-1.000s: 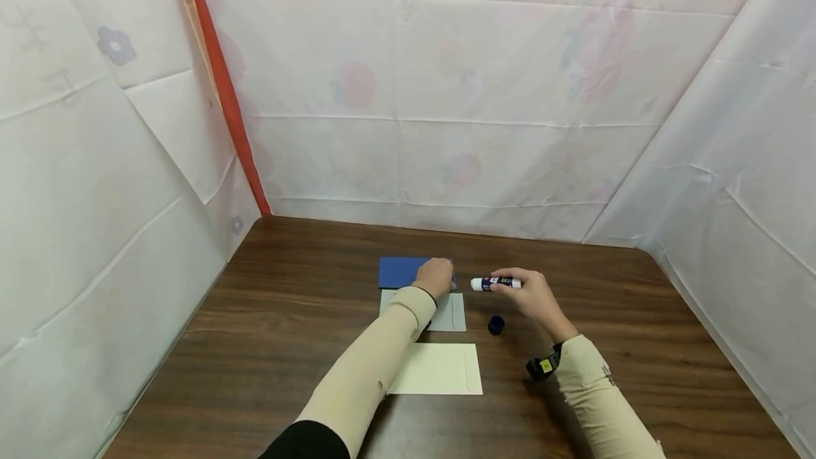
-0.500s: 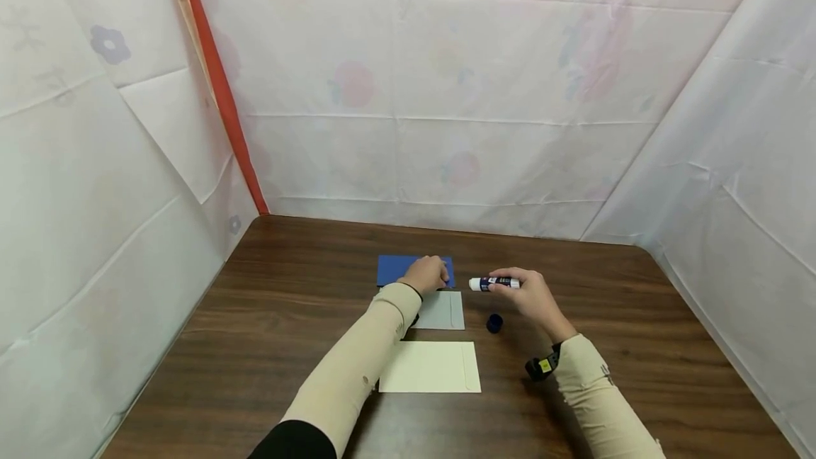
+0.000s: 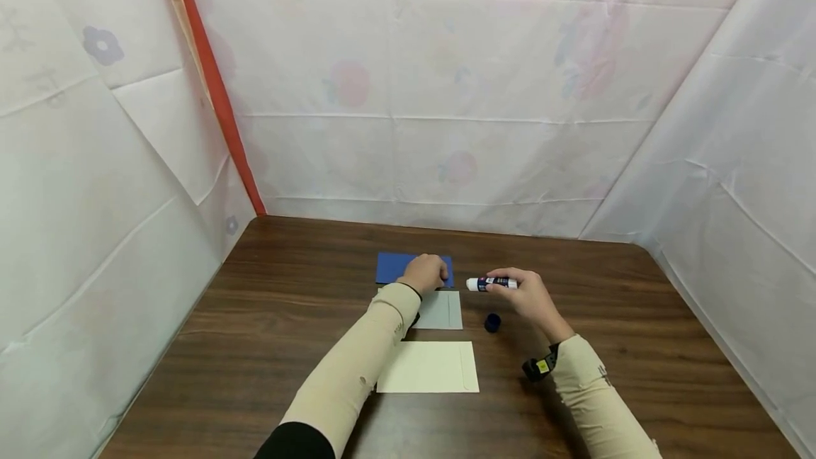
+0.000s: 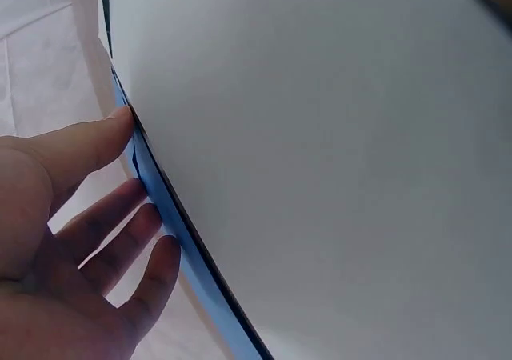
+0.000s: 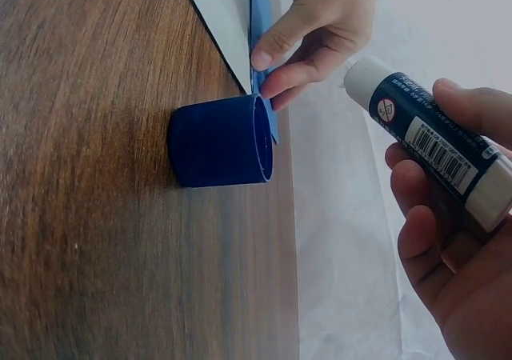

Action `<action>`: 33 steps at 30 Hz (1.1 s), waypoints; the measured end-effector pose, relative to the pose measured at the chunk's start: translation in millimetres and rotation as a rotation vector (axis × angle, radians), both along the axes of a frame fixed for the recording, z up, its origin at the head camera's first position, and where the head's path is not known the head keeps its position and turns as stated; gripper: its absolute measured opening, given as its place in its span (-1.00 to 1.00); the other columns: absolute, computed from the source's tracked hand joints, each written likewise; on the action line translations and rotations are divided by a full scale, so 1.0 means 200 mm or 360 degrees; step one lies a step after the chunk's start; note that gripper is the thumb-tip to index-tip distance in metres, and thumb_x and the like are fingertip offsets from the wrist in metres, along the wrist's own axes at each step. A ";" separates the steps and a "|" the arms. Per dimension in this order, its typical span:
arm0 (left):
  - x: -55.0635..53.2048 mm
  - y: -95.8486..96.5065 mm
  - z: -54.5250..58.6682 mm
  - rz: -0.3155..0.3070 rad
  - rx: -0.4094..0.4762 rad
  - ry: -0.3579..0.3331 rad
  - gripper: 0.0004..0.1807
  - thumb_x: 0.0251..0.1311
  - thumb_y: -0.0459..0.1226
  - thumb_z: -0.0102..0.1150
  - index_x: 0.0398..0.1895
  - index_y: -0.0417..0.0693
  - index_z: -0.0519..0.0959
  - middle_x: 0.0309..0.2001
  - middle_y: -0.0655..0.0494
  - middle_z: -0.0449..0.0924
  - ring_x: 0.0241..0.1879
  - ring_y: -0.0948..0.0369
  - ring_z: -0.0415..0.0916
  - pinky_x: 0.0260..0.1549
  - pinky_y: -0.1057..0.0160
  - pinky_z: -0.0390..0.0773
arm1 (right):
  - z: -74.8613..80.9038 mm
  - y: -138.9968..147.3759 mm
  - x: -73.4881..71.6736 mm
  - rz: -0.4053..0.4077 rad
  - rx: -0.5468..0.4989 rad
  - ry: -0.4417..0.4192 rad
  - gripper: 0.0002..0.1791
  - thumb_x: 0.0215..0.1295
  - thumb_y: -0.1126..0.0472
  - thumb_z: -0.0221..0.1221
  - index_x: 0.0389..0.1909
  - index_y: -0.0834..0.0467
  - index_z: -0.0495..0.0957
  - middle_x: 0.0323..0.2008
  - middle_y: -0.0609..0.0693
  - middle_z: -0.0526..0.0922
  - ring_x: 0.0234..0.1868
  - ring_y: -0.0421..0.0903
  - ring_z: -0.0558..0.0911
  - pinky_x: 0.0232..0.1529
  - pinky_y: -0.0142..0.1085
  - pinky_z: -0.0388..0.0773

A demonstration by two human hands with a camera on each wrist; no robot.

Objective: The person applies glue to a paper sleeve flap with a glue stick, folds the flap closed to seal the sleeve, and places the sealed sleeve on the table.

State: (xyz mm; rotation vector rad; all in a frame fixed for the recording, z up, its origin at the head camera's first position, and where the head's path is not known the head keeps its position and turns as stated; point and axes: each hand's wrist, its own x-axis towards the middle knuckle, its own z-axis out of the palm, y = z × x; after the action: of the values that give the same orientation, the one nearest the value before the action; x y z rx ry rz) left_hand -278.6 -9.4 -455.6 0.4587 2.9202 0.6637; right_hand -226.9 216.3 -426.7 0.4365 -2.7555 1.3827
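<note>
A blue envelope [image 3: 390,268] lies farthest back in a column of paper pieces. My left hand [image 3: 423,273] reaches across to its near right side; in the right wrist view, thumb and forefinger [image 5: 280,86] pinch its edge. Over the table to the right, my right hand [image 3: 530,297] grips an uncapped glue stick [image 3: 482,284], its white end pointing left at the blue envelope. Below the stick, a dark blue cap [image 5: 216,142] stands on the wood. A pale grey envelope [image 3: 446,312] lies just nearer than the blue one, partly hidden by my left wrist.
Nearest me lies a cream envelope [image 3: 436,368], my left sleeve over its left side. The dark wooden table [image 3: 287,317] is enclosed by white printed sheets [image 3: 408,161] at the back and both sides. A red strip [image 3: 219,91] runs down the back left corner.
My left hand has shifted left along the near edge of the blue envelope, uncovering its right corner. The right hand keeps the glue stick in about the same place.
</note>
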 end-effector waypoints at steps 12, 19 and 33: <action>-0.01 0.00 0.00 0.0020 -0.0001 0.0010 -0.82 0.22 -0.38 0.25 -0.14 -0.03 0.72 -0.07 0.09 0.71 -0.04 0.12 0.63 -0.02 0.16 0.59 | 0.00 0.00 0.00 0.0010 -0.0007 0.0004 -0.73 0.20 0.18 0.34 -0.11 0.21 0.70 -0.14 0.23 0.70 -0.40 -0.13 0.50 -0.52 -0.40 0.44; -0.01 -0.03 -0.01 0.0021 0.0082 -0.0006 -0.80 0.27 -0.39 0.19 -0.10 -0.04 0.70 0.00 0.05 0.67 0.00 0.08 0.61 -0.03 0.14 0.60 | 0.00 -0.01 0.00 0.0020 -0.0004 0.0018 -0.73 0.20 0.18 0.34 -0.11 0.21 0.70 -0.13 0.22 0.70 -0.38 -0.11 0.52 -0.51 -0.40 0.44; 0.01 -0.05 0.01 -0.0023 0.0179 -0.0002 -0.80 0.30 -0.26 0.20 -0.07 -0.05 0.70 0.00 0.04 0.67 -0.06 0.11 0.61 -0.10 0.17 0.58 | 0.00 -0.02 -0.01 0.0024 -0.0015 -0.0007 -0.72 0.20 0.16 0.35 -0.11 0.21 0.70 -0.15 0.23 0.70 -0.43 -0.13 0.49 -0.55 -0.40 0.42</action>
State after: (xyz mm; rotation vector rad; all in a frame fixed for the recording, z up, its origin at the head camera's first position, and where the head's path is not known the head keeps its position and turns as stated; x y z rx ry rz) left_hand -277.3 -19.8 -452.8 0.4897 2.8861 0.8288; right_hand -228.8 212.0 -425.9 0.4557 -2.7536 1.4014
